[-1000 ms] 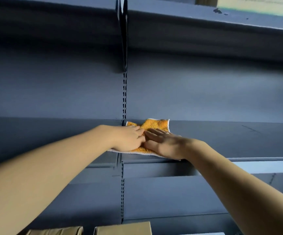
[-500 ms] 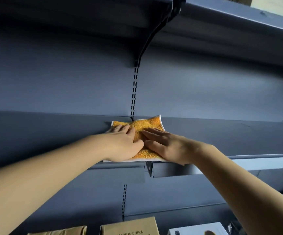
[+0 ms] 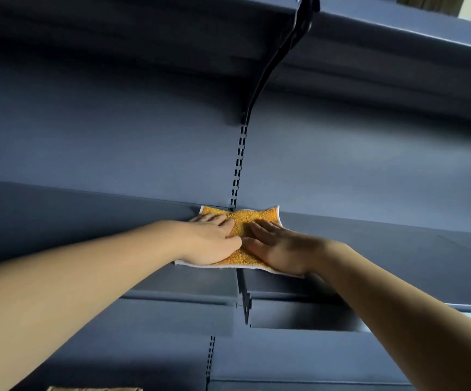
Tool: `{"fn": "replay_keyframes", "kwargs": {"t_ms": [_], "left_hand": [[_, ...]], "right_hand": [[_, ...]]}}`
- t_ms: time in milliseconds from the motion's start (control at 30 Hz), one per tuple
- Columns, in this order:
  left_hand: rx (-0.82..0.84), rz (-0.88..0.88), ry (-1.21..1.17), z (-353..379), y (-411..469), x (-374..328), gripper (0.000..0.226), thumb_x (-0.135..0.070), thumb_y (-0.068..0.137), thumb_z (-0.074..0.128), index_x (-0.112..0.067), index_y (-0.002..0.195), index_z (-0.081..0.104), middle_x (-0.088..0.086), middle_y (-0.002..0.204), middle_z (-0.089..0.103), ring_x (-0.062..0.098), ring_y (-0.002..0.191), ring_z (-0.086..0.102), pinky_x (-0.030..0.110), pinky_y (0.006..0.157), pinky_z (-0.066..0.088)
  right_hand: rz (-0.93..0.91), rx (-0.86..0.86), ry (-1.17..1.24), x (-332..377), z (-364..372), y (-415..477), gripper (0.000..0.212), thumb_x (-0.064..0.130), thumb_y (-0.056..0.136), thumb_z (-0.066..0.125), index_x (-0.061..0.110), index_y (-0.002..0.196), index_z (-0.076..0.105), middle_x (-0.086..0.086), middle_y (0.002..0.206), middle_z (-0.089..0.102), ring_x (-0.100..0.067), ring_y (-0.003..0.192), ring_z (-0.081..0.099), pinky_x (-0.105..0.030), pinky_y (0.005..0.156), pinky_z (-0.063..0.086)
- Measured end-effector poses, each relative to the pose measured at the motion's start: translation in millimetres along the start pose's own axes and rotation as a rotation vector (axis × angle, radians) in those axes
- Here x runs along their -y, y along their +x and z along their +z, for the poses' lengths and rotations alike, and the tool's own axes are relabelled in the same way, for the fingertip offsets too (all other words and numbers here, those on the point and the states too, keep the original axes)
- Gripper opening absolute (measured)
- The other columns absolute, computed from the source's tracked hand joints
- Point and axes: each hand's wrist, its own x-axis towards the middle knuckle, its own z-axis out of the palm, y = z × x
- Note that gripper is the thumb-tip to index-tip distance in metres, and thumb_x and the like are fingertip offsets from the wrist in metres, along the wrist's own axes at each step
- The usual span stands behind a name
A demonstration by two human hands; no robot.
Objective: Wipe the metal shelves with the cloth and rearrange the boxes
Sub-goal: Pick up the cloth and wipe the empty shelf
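Orange cloth (image 3: 245, 224), white-edged, is being held flat on the grey metal shelf (image 3: 383, 249), straddling the seam between two shelf sections. Its far edge is touching the back panel (image 3: 87, 142) at the foot of the slotted upright (image 3: 238, 165), and its near edge is lying close to the shelf's front lip.

The cloth is being pressed down by both hands, side by side. The left hand (image 3: 209, 244) is laid on its left part and the right hand (image 3: 279, 249) on its right part. Fingers are extended flat and nothing is being pinched. The thumbs are almost meeting over the cloth's middle.

An upper shelf (image 3: 144, 38) is being carried overhead by a dark bracket (image 3: 279, 60).

At the bottom edge, what is probably a cardboard box (image 3: 93, 388) is being cut off by the frame.
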Motion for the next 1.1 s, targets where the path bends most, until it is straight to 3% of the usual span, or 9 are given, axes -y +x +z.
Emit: {"fn": "replay_keyframes", "kwargs": {"t_ms": [67, 200, 433, 533, 633, 767, 900, 1000, 1100], "left_hand": [[0.002, -0.022, -0.009, -2.9, 13.6, 2.2, 0.066, -0.054, 0.104, 0.009, -0.026, 0.161, -0.008, -0.005, 0.168, -0.016, 0.019, 0.154, -0.015, 0.043, 0.126, -0.004], [-0.001, -0.055, -0.034, -6.3, 36.2, 6.7, 0.064, -0.053, 0.104, 0.010, -0.027, 0.161, -0.005, -0.008, 0.168, -0.015, 0.016, 0.154, -0.015, 0.043, 0.126, -0.004], [-0.004, -0.107, -0.039, -11.3, 60.1, 17.2, 0.063, -0.050, 0.105, 0.012, -0.027, 0.162, -0.003, -0.008, 0.168, -0.013, 0.014, 0.154, -0.014, 0.043, 0.127, -0.003], [-0.008, -0.098, -0.044, -13.2, 64.4, 21.4, 0.062, -0.048, 0.105, 0.012, -0.026, 0.161, -0.003, -0.007, 0.169, -0.012, 0.015, 0.155, -0.012, 0.044, 0.127, -0.001], [-0.014, -0.077, -0.028, -9.8, 67.2, 24.2, 0.063, -0.049, 0.105, 0.011, -0.025, 0.162, -0.002, -0.006, 0.169, -0.010, 0.015, 0.155, -0.011, 0.045, 0.127, 0.001], [-0.013, -0.030, -0.015, -10.3, 66.6, 34.6, 0.063, -0.049, 0.105, 0.009, -0.024, 0.162, -0.002, -0.005, 0.169, -0.010, 0.017, 0.155, -0.010, 0.046, 0.126, 0.001], [-0.001, 0.012, 0.001, -11.1, 56.9, 57.9, 0.066, -0.045, 0.105, 0.012, -0.010, 0.161, 0.009, 0.005, 0.170, -0.007, 0.024, 0.156, -0.007, 0.046, 0.126, 0.003], [-0.024, -0.033, -0.033, -10.4, 45.5, 83.0, 0.061, -0.045, 0.107, 0.011, -0.019, 0.162, 0.000, -0.002, 0.169, -0.009, 0.019, 0.156, -0.008, 0.045, 0.126, 0.000], [0.019, 0.020, 0.066, -12.2, 31.2, 113.6, 0.087, -0.060, 0.087, 0.000, -0.017, 0.162, 0.004, -0.001, 0.169, -0.010, 0.020, 0.156, -0.011, 0.047, 0.126, 0.003]], "right_hand": [[-0.012, -0.002, -0.001, -9.2, -2.8, 19.1, 0.084, 0.075, 0.093, 0.002, 0.029, 0.163, 0.010, -0.002, 0.171, -0.001, -0.025, 0.157, -0.005, -0.049, 0.127, 0.006], [0.038, -0.027, 0.058, -24.3, -8.8, 52.8, 0.071, 0.068, 0.101, 0.014, 0.028, 0.160, 0.019, -0.005, 0.167, 0.015, -0.030, 0.154, 0.017, -0.050, 0.123, 0.019], [0.115, -0.039, 0.051, -34.2, -11.4, 91.7, 0.081, 0.073, 0.097, 0.009, 0.022, 0.159, 0.020, -0.016, 0.165, 0.019, -0.036, 0.149, 0.027, -0.055, 0.119, 0.027], [0.101, -0.059, 0.016, -31.8, -10.2, 97.5, 0.093, 0.081, 0.086, 0.003, 0.025, 0.157, 0.024, -0.017, 0.161, 0.025, -0.036, 0.147, 0.030, -0.057, 0.116, 0.031], [0.104, -0.066, -0.013, -31.1, -8.4, 99.5, 0.094, 0.078, 0.080, -0.001, 0.031, 0.157, 0.024, -0.014, 0.162, 0.027, -0.035, 0.149, 0.027, -0.058, 0.117, 0.028], [0.232, -0.038, 0.055, -22.1, -8.4, 106.9, 0.071, 0.067, 0.100, 0.006, 0.032, 0.161, 0.014, -0.013, 0.167, 0.015, -0.038, 0.153, 0.019, -0.059, 0.120, 0.025], [0.290, -0.030, 0.053, 8.9, -11.8, 113.8, 0.070, 0.065, 0.102, 0.010, 0.030, 0.163, 0.011, -0.013, 0.169, 0.009, -0.040, 0.153, 0.018, -0.060, 0.120, 0.023], [0.285, -0.035, 0.003, 40.4, -14.7, 121.1, 0.073, 0.066, 0.102, 0.009, 0.026, 0.163, 0.009, -0.013, 0.170, 0.006, -0.037, 0.156, 0.008, -0.060, 0.124, 0.009], [0.265, -0.029, -0.021, 74.2, -19.5, 127.8, 0.073, 0.065, 0.102, 0.008, 0.025, 0.163, 0.007, -0.014, 0.170, 0.004, -0.038, 0.156, 0.004, -0.058, 0.124, 0.003]]}}
